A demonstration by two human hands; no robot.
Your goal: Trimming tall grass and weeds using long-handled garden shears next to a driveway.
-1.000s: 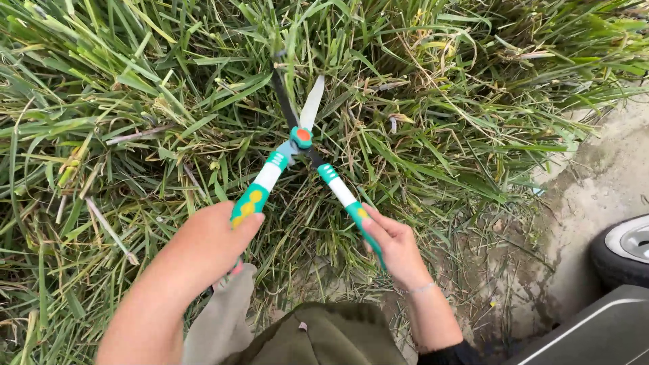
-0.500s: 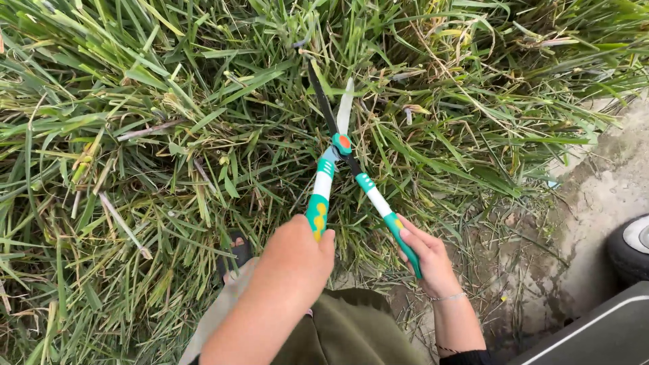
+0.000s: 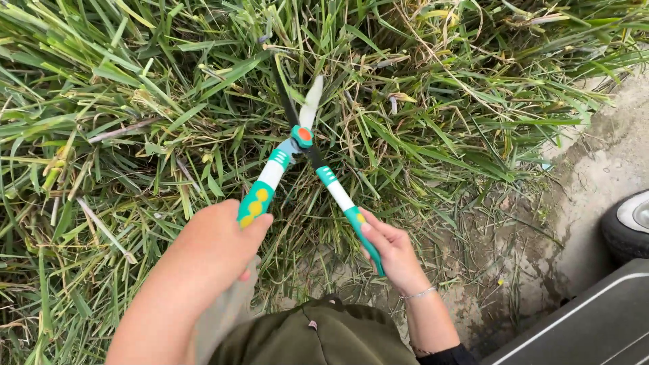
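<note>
Long green grass (image 3: 135,101) grows all around in front of the hands. A black wheel (image 3: 625,226) sits far off to the right, on grey ground (image 3: 608,169).

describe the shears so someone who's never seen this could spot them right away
Start at the big clump of long grass filling the upper view. At its near edge, the left hand and right hand each grip one handle of the shears. Teal-and-white handles, an orange pivot and pale blades set them apart.
</note>
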